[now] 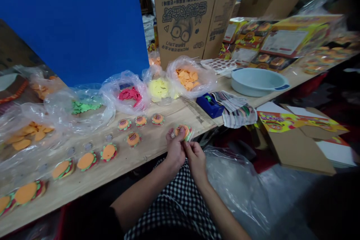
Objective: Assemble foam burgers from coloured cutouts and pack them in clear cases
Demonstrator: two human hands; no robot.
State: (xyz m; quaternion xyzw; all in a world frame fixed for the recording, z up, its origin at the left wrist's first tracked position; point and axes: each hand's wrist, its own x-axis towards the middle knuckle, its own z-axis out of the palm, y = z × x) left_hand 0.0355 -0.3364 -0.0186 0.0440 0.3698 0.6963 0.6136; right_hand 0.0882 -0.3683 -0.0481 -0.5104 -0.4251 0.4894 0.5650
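Note:
At the table's front edge, my left hand point(176, 148) holds a small clear-wrapped burger point(184, 131), its thumb across the top. My right hand point(196, 156) closes in a pinch at the near edge of the same burger; its fingertips are partly hidden. To the left lie several finished-looking burgers with printed tops, one of them a burger point(133, 138) in a clear shell. Farther left are stacked burgers with plain orange tops, such as a stack point(109, 152) with green and red layers, and small clear pieces point(88, 146) beside them.
Plastic bags of orange discs point(187, 78), yellow pieces point(159, 88), pink pieces point(131, 95) and green pieces point(86, 106) line the back. A blue tape dispenser point(209, 105) with label strips point(239, 116), a pale blue basin point(257, 82) and boxes point(185, 18) stand rightward.

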